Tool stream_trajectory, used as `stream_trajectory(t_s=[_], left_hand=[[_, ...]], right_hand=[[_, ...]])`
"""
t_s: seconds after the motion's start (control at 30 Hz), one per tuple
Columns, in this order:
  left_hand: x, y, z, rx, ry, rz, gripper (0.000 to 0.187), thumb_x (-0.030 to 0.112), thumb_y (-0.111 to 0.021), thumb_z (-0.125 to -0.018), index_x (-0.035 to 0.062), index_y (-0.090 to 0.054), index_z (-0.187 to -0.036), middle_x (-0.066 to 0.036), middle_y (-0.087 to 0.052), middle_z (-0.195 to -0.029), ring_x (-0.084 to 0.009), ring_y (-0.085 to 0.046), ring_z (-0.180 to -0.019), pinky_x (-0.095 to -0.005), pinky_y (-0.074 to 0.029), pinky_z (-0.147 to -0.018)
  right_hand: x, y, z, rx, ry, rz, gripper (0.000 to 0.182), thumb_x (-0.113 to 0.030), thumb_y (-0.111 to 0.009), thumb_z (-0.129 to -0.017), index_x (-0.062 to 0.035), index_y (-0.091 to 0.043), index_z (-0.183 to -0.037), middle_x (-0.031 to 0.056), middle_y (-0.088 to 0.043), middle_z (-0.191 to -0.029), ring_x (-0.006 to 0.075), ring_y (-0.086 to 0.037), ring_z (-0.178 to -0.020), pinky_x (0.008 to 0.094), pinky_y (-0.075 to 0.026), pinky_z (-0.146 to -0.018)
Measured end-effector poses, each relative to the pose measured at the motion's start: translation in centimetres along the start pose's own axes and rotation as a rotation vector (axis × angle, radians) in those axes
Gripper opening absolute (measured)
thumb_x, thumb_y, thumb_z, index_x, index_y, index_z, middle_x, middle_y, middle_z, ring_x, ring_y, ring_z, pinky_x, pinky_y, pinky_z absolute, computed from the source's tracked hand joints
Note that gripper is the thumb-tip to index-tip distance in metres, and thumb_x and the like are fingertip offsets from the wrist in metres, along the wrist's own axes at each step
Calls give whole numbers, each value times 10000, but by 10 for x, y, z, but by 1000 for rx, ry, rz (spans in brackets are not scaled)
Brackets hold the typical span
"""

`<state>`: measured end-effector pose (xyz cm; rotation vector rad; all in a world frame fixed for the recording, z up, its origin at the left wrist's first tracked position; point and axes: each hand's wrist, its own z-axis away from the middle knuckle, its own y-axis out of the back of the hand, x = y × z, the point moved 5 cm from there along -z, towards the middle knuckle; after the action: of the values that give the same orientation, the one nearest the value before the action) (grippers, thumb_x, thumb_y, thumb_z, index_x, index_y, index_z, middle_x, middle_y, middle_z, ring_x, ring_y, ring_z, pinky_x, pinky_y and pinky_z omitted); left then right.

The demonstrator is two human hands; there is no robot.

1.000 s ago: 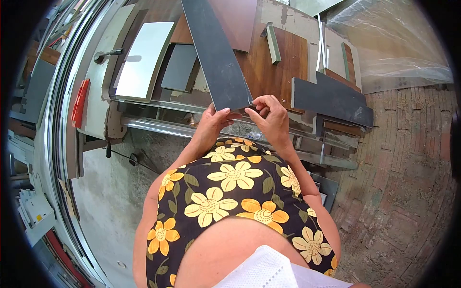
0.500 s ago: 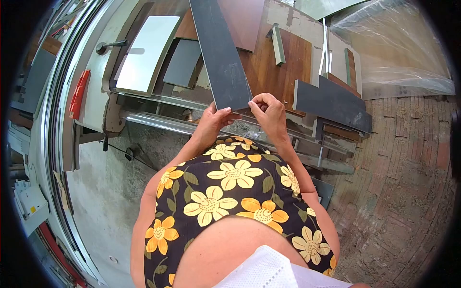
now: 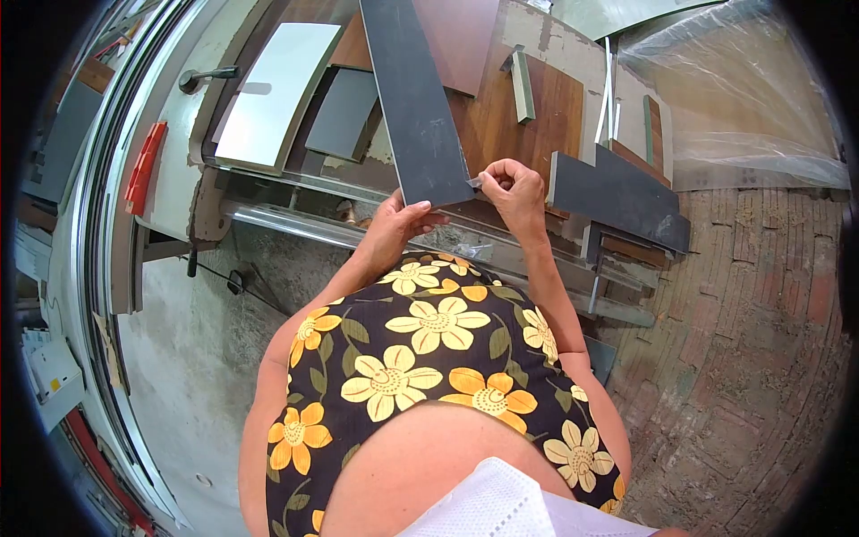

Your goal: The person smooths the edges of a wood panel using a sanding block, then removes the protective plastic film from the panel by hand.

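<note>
My left hand [image 3: 395,231] grips the near left corner of a long dark grey board [image 3: 416,116], thumb on top and fingers underneath. The board slants away from me over the bench, its far end beyond the top of the view. At the board's right edge, close to the near corner, my right hand [image 3: 517,199] pinches a small strip of clear film [image 3: 474,182] between thumb and forefinger. The strip reaches from the fingertips to the board's edge.
On the bench lie a white panel [image 3: 276,98], a small grey panel [image 3: 344,112], a wood-grain board [image 3: 559,107] and a notched dark board [image 3: 617,192]. A red tool [image 3: 146,168] rests at the left. Plastic sheeting [image 3: 725,98] hangs at the back right; a metal rail [image 3: 295,231] runs along the front.
My right hand has shifted slightly right and up from the board's corner, and the clear film now shows between its fingers and the edge. My left hand keeps its grip.
</note>
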<state>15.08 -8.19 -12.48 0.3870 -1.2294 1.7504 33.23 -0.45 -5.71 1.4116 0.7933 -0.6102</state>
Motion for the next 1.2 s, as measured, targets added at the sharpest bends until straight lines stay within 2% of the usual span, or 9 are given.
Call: stream_trajectory(t_s=[0.17, 0.37, 0.47, 0.5, 0.6, 0.8, 0.93, 1.13, 1.2], left_hand=[[1, 2, 2, 16, 3, 23, 381, 155, -559, -904, 25, -418, -1232, -134, -612, -1089, -219, -639, -957, -304, -465, -829], [-5, 13, 2, 47, 7, 58, 362, 141, -552, -900, 9, -426, -1213, -134, -613, -1071, -214, -637, -932, -295, -469, -799], [-3, 11, 3, 41, 1, 46, 352, 138, -543, -901, 4, -429, -1206, -133, -612, -1068, -211, -635, -928, -292, -468, -794], [-3, 11, 3, 36, -3, 41, 350, 137, -540, -900, 4, -430, -1205, -132, -611, -1069, -210, -634, -927, -292, -467, -793], [-1, 10, 5, 42, -11, 34, 345, 134, -532, -900, 2, -433, -1203, -132, -611, -1066, -208, -634, -923, -291, -466, -792], [-6, 16, 5, 33, -6, 42, 355, 129, -532, -900, 7, -426, -1217, -130, -613, -1065, -208, -634, -920, -291, -467, -782], [-15, 25, 7, 61, 42, 67, 378, 120, -537, -899, 11, -409, -1237, -132, -610, -1078, -206, -636, -925, -294, -472, -774], [-30, 35, 6, 68, 96, 50, 448, 122, -553, -888, 12, -368, -1281, -137, -598, -1129, -212, -642, -941, -290, -481, -767], [-28, 35, 6, 63, 88, 38, 470, 125, -563, -881, 11, -362, -1291, -142, -595, -1140, -216, -643, -944, -287, -484, -757]], right_hand=[[-4, 4, -4, -24, 28, -103, 189, -186, -688, -789, -13, -665, -861, 51, -649, -725, 120, -613, -634, 256, -495, -613], [0, -10, 2, -209, 33, -35, 287, -185, -696, -808, -6, -646, -1026, 100, -664, -848, 150, -636, -709, 274, -520, -679], [7, -24, 1, -283, 0, -56, 296, -197, -703, -808, 8, -656, -1016, 125, -672, -887, 168, -639, -721, 290, -525, -704], [7, -25, 1, -260, -8, -51, 240, -190, -705, -799, 2, -672, -939, 126, -679, -904, 180, -639, -722, 292, -514, -693], [5, -24, -6, -277, 30, 45, 168, -165, -698, -792, -13, -677, -858, 103, -672, -861, 187, -633, -704, 293, -496, -669], [-24, -6, -29, -28, 204, 76, 108, -136, -686, -791, -30, -666, -808, 84, -644, -774, 181, -624, -683, 288, -481, -637], [-45, 25, -54, 177, 265, -50, 80, -111, -670, -828, -32, -674, -837, 44, -651, -731, 98, -596, -637, 256, -473, -589], [-57, 45, -61, 216, 228, -261, 88, -68, -598, -896, -16, -658, -935, 0, -648, -774, 37, -569, -653, 172, -443, -593], [-52, 38, -59, 185, 221, -218, 120, -43, -593, -874, -30, -658, -974, 20, -661, -801, 62, -595, -665, 200, -461, -601]])
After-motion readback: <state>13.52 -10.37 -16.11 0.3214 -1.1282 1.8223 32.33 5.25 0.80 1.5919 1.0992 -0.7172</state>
